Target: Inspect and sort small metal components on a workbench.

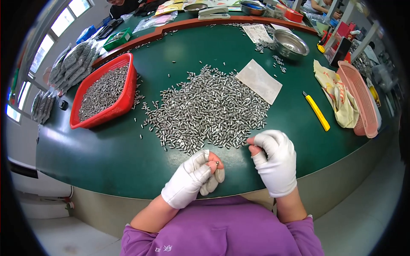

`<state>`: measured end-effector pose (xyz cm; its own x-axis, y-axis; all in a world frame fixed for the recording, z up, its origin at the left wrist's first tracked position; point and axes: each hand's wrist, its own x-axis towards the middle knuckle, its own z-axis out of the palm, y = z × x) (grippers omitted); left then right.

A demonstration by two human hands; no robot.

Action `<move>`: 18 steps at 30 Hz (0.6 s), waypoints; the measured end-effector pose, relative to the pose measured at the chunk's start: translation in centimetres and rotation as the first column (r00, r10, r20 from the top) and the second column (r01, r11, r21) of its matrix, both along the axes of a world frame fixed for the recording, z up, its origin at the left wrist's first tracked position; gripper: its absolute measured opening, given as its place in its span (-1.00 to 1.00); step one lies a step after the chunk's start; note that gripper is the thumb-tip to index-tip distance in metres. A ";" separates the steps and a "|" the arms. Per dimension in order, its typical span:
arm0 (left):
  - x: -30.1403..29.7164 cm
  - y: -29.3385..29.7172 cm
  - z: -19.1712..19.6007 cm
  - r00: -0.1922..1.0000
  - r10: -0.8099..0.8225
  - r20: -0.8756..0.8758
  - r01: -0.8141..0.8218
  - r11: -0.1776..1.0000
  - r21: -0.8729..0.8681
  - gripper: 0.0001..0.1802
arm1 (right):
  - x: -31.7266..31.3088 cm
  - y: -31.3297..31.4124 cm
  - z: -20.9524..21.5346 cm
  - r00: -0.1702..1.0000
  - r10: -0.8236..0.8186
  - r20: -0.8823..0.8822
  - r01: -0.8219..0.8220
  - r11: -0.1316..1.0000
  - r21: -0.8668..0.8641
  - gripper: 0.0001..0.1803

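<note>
A broad pile of small shiny metal pins [209,106] covers the middle of the green table. Just in front of it, my left hand [192,177], in a white glove with bare thumb and index tips, pinches one small metal pin [217,163]. My right hand [276,160], gloved the same way, hovers at the pile's front right edge. Its bare thumb and index tips are drawn close together, and what lies between them, if anything, is too small to make out.
A red basket [131,81] full of similar pins stands left, beside bagged parts [72,64]. Beyond the pile lie a card [259,81] and a steel bowl [290,45]. To the right are a yellow cutter knife [317,113], a cloth [341,100] and a pink basket [358,98].
</note>
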<state>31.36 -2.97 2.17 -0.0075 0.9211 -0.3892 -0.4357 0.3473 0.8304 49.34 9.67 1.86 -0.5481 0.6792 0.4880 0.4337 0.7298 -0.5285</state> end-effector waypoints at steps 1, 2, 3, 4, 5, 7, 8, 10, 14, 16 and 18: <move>0.0 0.1 0.0 1.000 -0.008 -0.026 0.008 1.000 0.003 -0.71 | 0.3 0.2 0.0 0.999 -0.027 0.035 0.027 1.000 -0.003 -0.83; 0.0 0.0 -0.1 1.000 -0.014 -0.023 0.014 1.000 0.004 -0.71 | 0.4 0.3 -0.1 0.999 -0.014 0.049 0.015 1.000 -0.014 -0.82; 0.1 0.0 -0.3 1.000 -0.005 -0.015 0.005 0.999 0.032 -0.71 | 0.4 0.2 -0.1 0.997 0.001 0.073 -0.001 1.000 -0.005 -0.82; 0.1 0.0 -0.5 1.000 0.006 -0.006 -0.005 0.998 0.059 -0.71 | 0.3 0.0 -0.1 0.995 0.018 0.095 -0.018 1.000 0.002 -0.81; 0.1 0.0 -0.4 1.000 0.002 -0.004 -0.002 0.998 0.059 -0.71 | 0.2 -0.1 -0.1 0.989 0.042 0.141 -0.043 0.999 0.004 -0.81; 0.0 0.1 -0.2 1.000 -0.016 -0.010 0.017 0.998 0.057 -0.71 | -0.1 -0.3 -0.4 0.980 0.051 0.190 -0.056 0.998 0.019 -0.83; 0.0 0.2 -0.1 1.000 -0.018 -0.009 0.019 0.998 0.057 -0.71 | -0.3 -0.3 -0.5 0.979 0.046 0.200 -0.051 0.998 0.024 -0.86; 0.0 0.2 -0.1 0.999 -0.042 -0.005 0.042 0.995 0.091 -0.69 | -0.5 -0.5 -0.3 0.974 0.036 0.224 -0.044 0.999 0.031 -0.87; -0.2 0.2 -0.4 0.999 -0.039 0.020 0.036 0.988 0.148 -0.63 | -0.6 -0.6 0.1 0.959 0.060 0.278 -0.068 0.997 0.021 -0.87; -0.2 0.1 -0.5 0.998 -0.046 0.050 0.038 0.987 0.155 -0.59 | -0.7 -0.8 -0.2 0.961 0.068 0.268 -0.072 0.997 0.005 -0.86; -0.1 0.1 -0.2 0.998 -0.050 0.023 0.047 0.990 0.130 -0.60 | -0.7 -1.0 -0.2 0.963 0.080 0.258 -0.080 0.997 -0.012 -0.85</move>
